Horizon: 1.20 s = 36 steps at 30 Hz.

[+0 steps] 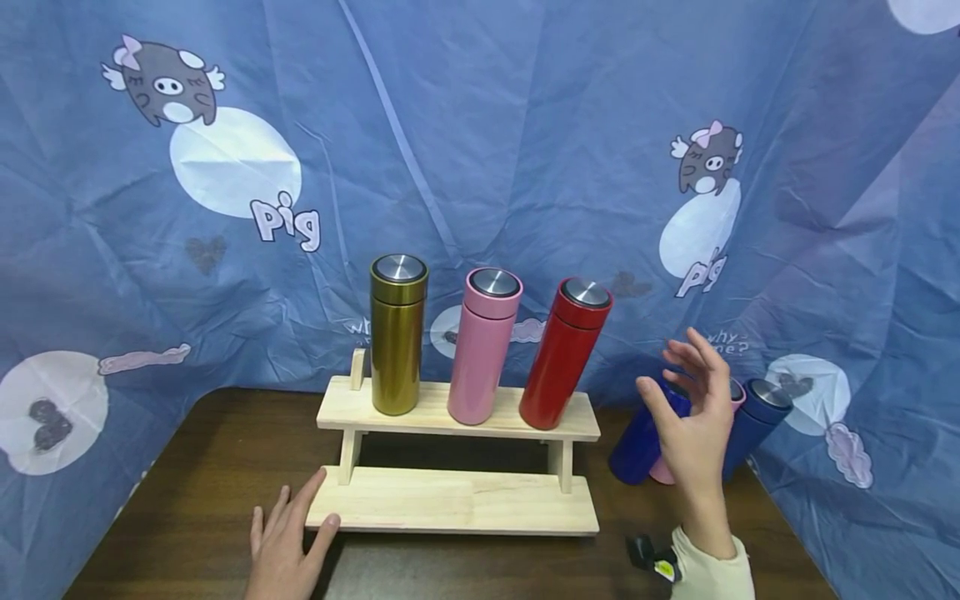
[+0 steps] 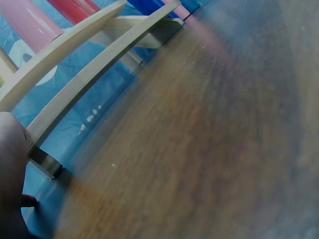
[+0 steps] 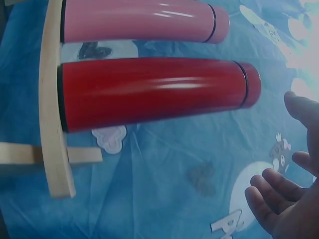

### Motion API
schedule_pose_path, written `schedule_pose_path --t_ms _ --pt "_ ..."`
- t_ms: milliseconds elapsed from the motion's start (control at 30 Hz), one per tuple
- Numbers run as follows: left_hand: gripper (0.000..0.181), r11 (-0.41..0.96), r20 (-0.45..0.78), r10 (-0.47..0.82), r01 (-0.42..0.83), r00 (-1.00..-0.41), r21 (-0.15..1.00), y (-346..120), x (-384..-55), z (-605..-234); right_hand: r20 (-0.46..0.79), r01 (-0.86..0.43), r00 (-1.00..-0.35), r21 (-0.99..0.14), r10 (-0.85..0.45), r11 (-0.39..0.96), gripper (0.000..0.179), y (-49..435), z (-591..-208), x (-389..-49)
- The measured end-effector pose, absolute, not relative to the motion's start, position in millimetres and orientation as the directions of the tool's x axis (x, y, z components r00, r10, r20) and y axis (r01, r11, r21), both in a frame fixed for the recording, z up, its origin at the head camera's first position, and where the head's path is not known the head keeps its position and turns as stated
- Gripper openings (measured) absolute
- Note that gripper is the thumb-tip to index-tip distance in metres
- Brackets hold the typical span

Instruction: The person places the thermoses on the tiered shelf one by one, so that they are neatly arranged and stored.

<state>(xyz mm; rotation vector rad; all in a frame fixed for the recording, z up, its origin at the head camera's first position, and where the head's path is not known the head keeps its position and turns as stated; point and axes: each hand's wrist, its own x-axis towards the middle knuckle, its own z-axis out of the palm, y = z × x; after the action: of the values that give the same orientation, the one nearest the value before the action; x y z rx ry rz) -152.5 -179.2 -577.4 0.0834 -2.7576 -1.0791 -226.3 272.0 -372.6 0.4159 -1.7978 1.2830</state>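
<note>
At the left end of the two-tier wooden stand (image 1: 457, 500), my left hand (image 1: 288, 546) touches the lower board, thumb near its front edge and index finger along its side. On the upper board stand a gold thermos bottle (image 1: 396, 350), a pink thermos bottle (image 1: 477, 358) and a red thermos bottle (image 1: 558, 367). My right hand (image 1: 697, 425) is raised right of the stand, fingers spread and holding nothing. In the right wrist view it appears beyond the red bottle's lid, apart from it.
Behind my right hand stand a bright blue bottle (image 1: 633, 450), a partly hidden pink bottle (image 1: 663, 472) and a dark blue bottle (image 1: 750, 425). A small black object (image 1: 641, 552) is beside the right wrist. A blue patterned cloth (image 1: 480, 150) hangs behind the brown table (image 1: 202, 492).
</note>
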Motion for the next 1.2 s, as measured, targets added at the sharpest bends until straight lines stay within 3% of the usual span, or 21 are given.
schedule_pose_path --t_ms 467,900,1200 --pt "0.064 0.731 0.176 -0.114 0.037 -0.978 0.681 -179 -152 -580 0.792 -0.743 -0.51 -0.602 0.336 0.291 0.068 303 -382 -221" --pt "0.063 0.731 0.208 -0.12 0.056 -0.971 0.68 -179 -152 -578 0.766 -0.616 -0.51 -0.642 0.391 0.456 0.065 331 -380 -217" --pt "0.065 0.735 0.148 -0.115 0.016 -0.982 0.678 -178 -152 -575 0.727 -0.526 -0.516 -0.686 0.453 0.502 0.061 355 -383 -215"
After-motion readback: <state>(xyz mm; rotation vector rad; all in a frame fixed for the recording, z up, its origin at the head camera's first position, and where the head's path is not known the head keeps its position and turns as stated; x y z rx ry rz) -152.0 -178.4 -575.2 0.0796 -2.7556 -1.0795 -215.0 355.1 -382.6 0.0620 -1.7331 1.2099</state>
